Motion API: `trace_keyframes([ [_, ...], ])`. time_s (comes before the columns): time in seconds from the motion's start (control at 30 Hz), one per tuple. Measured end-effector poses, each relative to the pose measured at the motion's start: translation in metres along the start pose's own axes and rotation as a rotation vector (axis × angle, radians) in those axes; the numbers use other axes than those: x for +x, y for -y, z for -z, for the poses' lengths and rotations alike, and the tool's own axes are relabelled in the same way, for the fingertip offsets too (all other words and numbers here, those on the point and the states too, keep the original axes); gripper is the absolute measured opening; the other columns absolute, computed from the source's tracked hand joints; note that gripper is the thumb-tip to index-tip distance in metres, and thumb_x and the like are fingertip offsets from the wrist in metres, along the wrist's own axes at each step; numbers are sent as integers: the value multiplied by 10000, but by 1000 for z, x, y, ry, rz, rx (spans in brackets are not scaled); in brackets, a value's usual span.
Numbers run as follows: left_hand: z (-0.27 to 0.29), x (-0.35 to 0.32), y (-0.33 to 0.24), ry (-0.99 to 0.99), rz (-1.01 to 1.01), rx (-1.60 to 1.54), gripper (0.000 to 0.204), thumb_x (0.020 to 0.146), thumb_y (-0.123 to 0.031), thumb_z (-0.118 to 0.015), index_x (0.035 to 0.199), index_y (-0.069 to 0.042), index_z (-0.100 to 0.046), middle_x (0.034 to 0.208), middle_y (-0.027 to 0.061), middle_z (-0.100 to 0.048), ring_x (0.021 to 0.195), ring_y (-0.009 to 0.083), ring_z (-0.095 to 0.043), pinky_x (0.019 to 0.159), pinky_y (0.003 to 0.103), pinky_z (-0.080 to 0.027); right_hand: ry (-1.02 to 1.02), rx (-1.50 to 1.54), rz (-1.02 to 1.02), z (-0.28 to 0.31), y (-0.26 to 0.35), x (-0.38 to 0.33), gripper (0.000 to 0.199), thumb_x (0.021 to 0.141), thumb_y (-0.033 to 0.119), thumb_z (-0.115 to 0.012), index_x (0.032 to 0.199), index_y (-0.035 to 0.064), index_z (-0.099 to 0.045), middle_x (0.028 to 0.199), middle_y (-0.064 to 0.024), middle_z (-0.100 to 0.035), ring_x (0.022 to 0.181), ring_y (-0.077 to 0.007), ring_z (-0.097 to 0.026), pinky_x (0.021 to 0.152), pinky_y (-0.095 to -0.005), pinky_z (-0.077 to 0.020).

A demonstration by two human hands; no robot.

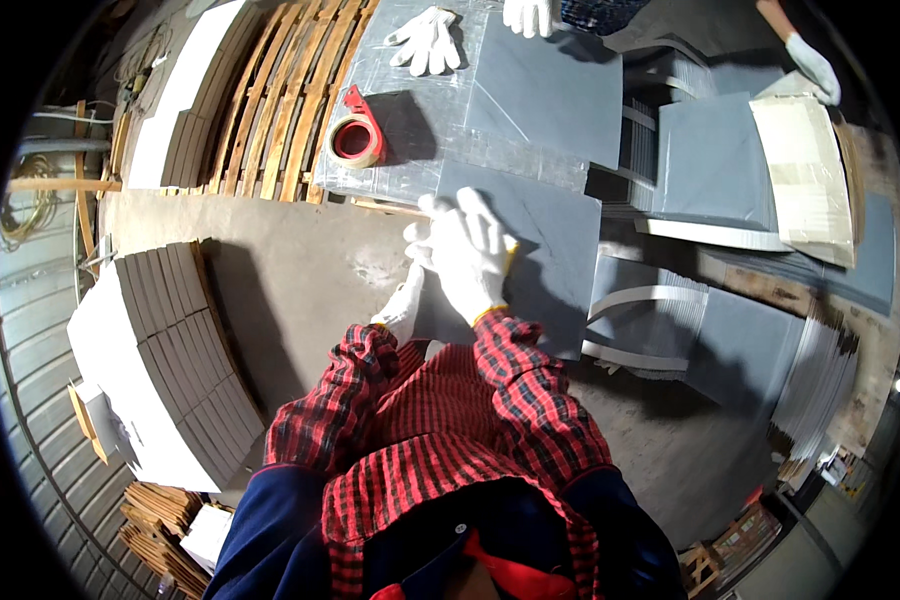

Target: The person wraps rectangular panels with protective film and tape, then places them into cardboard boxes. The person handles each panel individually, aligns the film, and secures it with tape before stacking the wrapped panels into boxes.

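In front of me a flat grey slab [555, 240], which looks like a tile, lies at the near end of a table [440, 110]. My right hand [470, 255], in a white work glove with a yellow cuff, is over its left part with fingers stretched forward and somewhat apart. Lower and to the left, my left hand [400, 308], gloved too, is close against the right hand at the slab's left edge. The right hand covers most of the left fingers, so their grip is hidden. On the table ahead stands a red tape dispenser [358, 138] with a roll of tape.
A loose white glove [428, 42] lies on the table near another grey slab [540, 90]. Across it shows another person's gloved hand [528, 15]. Slab stacks [720, 165] stand right, with a second person's gloved hand [815, 70]. White box stacks [160, 370] and wooden pallets [280, 100] are left.
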State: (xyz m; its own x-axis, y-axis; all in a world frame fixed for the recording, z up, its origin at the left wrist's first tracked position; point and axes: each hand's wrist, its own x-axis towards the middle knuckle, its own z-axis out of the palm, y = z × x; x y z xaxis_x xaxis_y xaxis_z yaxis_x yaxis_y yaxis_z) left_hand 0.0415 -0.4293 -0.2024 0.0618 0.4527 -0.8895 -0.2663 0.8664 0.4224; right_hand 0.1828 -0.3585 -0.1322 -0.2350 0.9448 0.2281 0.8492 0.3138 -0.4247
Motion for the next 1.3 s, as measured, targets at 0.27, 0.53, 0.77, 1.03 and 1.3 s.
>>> trace_keyframes([
  [0.27,-7,-41,-29,201,75,-183,550,986,-610,-444,1245,-136,-546,1085,75,-625,881,160,-624,678,330,-546,56,181,152,25,32,-83,197,848,172,-601,999,75,-683,1221,-65,-642,1284,-282,-508,1031,-446,-403],
  [0.53,-18,-38,-29,283,50,-63,598,991,-563,-477,1321,-65,-499,1228,145,-590,1040,232,-594,864,410,-528,14,366,233,54,7,-107,304,769,21,-660,1068,58,-694,1287,-139,-629,1234,-302,-579,974,-397,-508],
  [0.77,-21,-26,-9,71,14,-162,577,986,-540,-502,1128,4,-631,1043,170,-685,944,252,-639,921,402,-485,363,1059,-188,60,-9,-107,261,925,-8,-615,1178,-74,-631,1343,-164,-598,1131,-182,-621,919,-293,-539],
  [1.03,-32,-51,-37,178,188,-179,655,966,-574,-528,1425,-108,-482,1311,83,-604,1159,241,-588,933,432,-534,863,2237,-644,46,-64,-126,561,1038,97,-382,1529,-28,-140,1609,-239,-196,1400,-446,-372,1058,-377,-475],
  [1.3,-28,-32,-54,-11,155,-67,657,931,-588,-595,1344,-80,-547,1280,96,-610,1135,265,-601,962,472,-509,266,204,-78,81,-209,-173,277,982,205,-553,1163,24,-659,1188,-163,-656,996,-330,-664,845,-345,-555],
])
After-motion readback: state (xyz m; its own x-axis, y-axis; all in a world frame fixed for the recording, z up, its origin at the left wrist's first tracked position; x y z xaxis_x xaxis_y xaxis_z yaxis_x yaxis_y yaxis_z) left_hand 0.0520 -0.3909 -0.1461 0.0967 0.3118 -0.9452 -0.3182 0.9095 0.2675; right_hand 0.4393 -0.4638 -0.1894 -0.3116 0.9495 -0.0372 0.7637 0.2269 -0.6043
